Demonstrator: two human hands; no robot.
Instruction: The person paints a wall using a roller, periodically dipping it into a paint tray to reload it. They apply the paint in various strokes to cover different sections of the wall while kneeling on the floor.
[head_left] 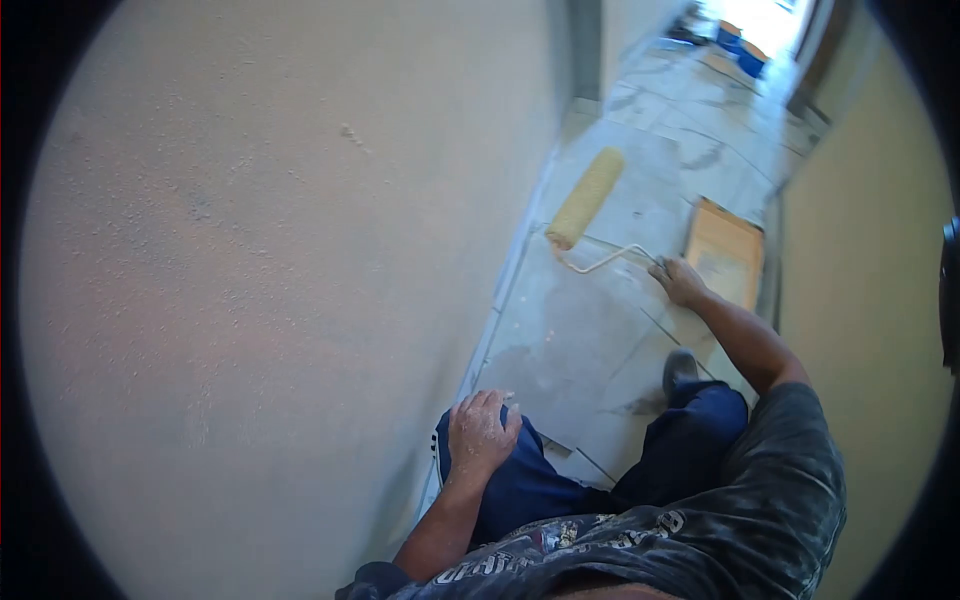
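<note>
My right hand is closed round the handle of a paint roller, whose cream, fluffy sleeve is held out over the floor, close to the left wall. A bent wire frame joins sleeve and handle. Just beyond and to the right of that hand lies an orange paint tray with pale paint in it. My left hand, dusted with white, rests on my left knee with its fingers apart and holds nothing.
A wall with rough specks runs along the left, another wall along the right. Tiles and grey sheets cover the narrow floor. Blue buckets stand at the bright far end.
</note>
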